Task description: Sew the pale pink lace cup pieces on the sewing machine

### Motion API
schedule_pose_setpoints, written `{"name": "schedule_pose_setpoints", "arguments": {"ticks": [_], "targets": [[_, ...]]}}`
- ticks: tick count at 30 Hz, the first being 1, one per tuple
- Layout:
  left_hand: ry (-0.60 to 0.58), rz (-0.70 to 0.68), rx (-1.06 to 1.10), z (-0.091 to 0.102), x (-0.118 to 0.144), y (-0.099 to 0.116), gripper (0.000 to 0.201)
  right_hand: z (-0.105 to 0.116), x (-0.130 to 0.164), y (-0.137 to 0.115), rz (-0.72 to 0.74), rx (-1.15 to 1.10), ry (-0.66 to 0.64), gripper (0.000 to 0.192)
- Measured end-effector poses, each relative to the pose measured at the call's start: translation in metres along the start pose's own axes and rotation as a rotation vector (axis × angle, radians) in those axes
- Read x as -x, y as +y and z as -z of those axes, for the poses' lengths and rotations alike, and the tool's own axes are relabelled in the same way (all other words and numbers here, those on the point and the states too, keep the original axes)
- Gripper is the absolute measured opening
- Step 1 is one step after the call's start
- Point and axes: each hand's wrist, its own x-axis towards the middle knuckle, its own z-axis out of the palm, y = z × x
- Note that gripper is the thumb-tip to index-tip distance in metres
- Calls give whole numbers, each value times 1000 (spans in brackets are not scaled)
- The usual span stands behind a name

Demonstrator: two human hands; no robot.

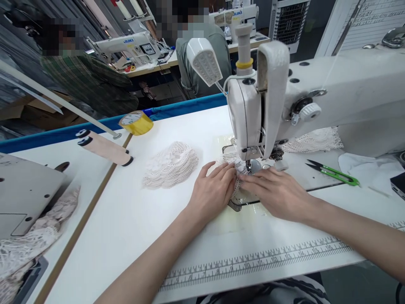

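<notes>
A white sewing machine stands over a piece of white lace, part of which lies under the presser foot. My left hand rests on the lace just left of the needle, its fingers bent and thumb side pressed against the fabric. From the right, my right hand reaches in with fingers together, their tips on the lace close to the foot. Both hands hide much of the piece. To the left lies a stack of white lace pieces; more lace lies behind the needle, under the machine arm.
Green thread snips lie right of the machine, near a white cloth. Yellow tape and thread cones stand at the back left. A ruler strip runs along the front edge. Two people sit beyond the blue edge.
</notes>
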Motion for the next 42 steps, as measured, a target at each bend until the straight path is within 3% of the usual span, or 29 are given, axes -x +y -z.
{"name": "schedule_pose_setpoints", "arguments": {"ticks": [3, 7, 11, 15, 20, 26, 32, 42], "targets": [[73, -29, -57, 6, 2, 1, 17, 5, 0, -3, 80, -74, -14, 28], [171, -135, -56, 7, 1, 3, 10, 10, 1, -4, 26, 135, 195, 16], [81, -219, -10, 1, 0, -1, 26, 10, 2, -8, 17, 48, 88, 26], [11, -189, 42, -3, 1, -3, 34, 10, 4, -12, -83, 101, 36, 25], [-24, -164, 91, -7, 4, -3, 35, 10, 4, -15, -99, 124, -36, 22], [-24, -151, 165, -8, 3, 7, 30, 10, 2, 0, -255, 277, -81, 26], [-13, -156, 161, -7, 5, 16, 35, 7, 1, 14, -200, 270, -110, 42], [-22, -180, 26, -4, 7, 25, 35, 4, -1, 21, -160, 307, -95, 46]]}}
